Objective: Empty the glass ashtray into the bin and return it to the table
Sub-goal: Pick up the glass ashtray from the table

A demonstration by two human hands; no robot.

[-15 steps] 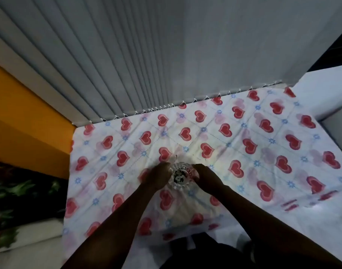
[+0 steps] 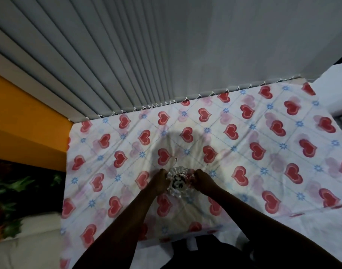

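Observation:
A small cut-glass ashtray [image 2: 178, 182] with dark ash and butts inside sits near the middle of the table [image 2: 263, 152], which is covered by a white cloth printed with red hearts. My left hand [image 2: 159, 181] grips its left side and my right hand [image 2: 202, 180] grips its right side. Whether the ashtray rests on the cloth or is just above it, I cannot tell. No bin is in view.
Grey vertical blinds [image 2: 166, 55] hang directly behind the table's far edge. An orange wall [image 2: 26, 117] and dark leafy fabric [image 2: 20, 191] lie to the left. A white surface [image 2: 337, 90] adjoins the table at the far right.
Both hands stay on the ashtray's sides. The ashtray and hands have drawn slightly nearer to me, and a round shadow now shows on the cloth beyond them.

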